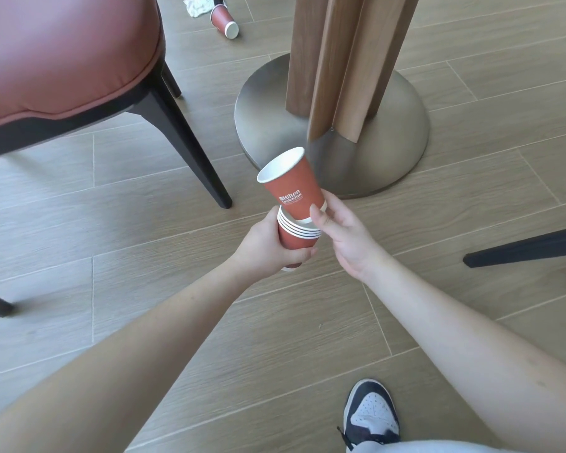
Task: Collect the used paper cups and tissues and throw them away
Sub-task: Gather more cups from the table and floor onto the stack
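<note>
Chair (62,60) at left; table base (334,132) ahead. My left hand (265,246) grips the nested cup stack (296,235). My right hand (343,237) pinches the top cup (291,188), seated tilted in it. Fallen cup (224,21) touches crumpled tissue (198,4) on the floor, far side.

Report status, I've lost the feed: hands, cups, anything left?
Left hand grips stack. Right hand seats top cup. Floor cup, tissue remain.

Chair (62,60) left of table base (330,125) — fallen cup (224,21) behind.
</note>
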